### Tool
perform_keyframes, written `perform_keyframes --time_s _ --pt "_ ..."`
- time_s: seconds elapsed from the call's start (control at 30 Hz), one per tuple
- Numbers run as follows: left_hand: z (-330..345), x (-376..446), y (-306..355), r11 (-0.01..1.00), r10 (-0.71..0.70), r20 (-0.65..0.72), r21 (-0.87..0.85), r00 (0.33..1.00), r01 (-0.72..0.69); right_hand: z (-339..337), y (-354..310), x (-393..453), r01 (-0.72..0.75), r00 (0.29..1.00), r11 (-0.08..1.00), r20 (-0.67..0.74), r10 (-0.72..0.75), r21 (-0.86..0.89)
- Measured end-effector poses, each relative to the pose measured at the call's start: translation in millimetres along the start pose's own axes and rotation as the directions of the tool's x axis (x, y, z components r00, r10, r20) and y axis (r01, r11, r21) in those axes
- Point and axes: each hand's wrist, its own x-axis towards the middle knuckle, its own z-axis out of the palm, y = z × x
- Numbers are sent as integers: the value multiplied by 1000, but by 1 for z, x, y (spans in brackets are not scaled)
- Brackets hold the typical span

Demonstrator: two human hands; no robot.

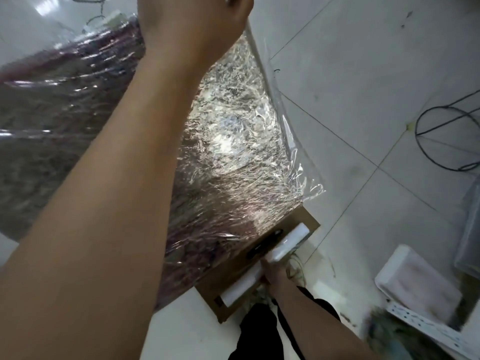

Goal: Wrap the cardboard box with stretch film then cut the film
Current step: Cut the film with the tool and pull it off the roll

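We look down on a box standing on a tiled floor, its sides covered in crinkled film. Bare cardboard shows only at the near right end of the box. A loose edge of film hangs clear along the box's right side, toward the floor.

The left hand reaches to the far top of the box, back of the hand toward us; its fingers run out of view, so we cannot tell whether they are spread or gripping. The forearm crosses most of the left of the scene.

The right hand is low and near, fingers curled round a white roll lying against the box's bare end.

On the floor to the right we note a black cable, a white tray and a white power strip.
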Motion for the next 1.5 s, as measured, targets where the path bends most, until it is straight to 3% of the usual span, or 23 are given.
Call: perform_keyframes --time_s 0.1,0.37,0.67,0.8,1.03,1.23,1.27,1.37,1.43,1.5 --pt "-3 -2 -2 998 59 -51 12 997 -59 1 3 -6 30 995 999 -95 -31 -10" --pt "-10 -6 5 992 128 -54 -7 990 -129 -5 7 2 86 996 996 -18 -86 -11" --pt "-12 -14 8 995 100 -42 3 994 -100 -7 11 11 94 995 981 3 -95 -169" --pt "-10 -13 6 995 99 -53 -7 994 -100 -8 5 1 110 994 981 27 -107 -160" --pt "-7 -14 4 988 132 -156 -55 979 -142 -23 -9 -17 178 974 980 -128 -189 -91" --pt "-10 -10 4 989 148 -167 -6 975 -151 -38 -1 -39 139 960 987 -232 -153 -78" --pt "-10 -10 3 988 143 -166 -31 976 -150 -40 -2 -44 166 954 981 -235 -186 -99" --pt "-10 -11 3 987 112 -151 -97 982 -128 -49 -28 -82 293 879 951 -419 -229 96" --pt "-10 -11 4 987 98 -143 -111 985 -115 -59 -57 -113 457 802 879 -491 -340 138" --pt "-10 -13 5 987 91 -147 -119 985 -109 -69 -89 -144 624 726 767 -472 -500 148"
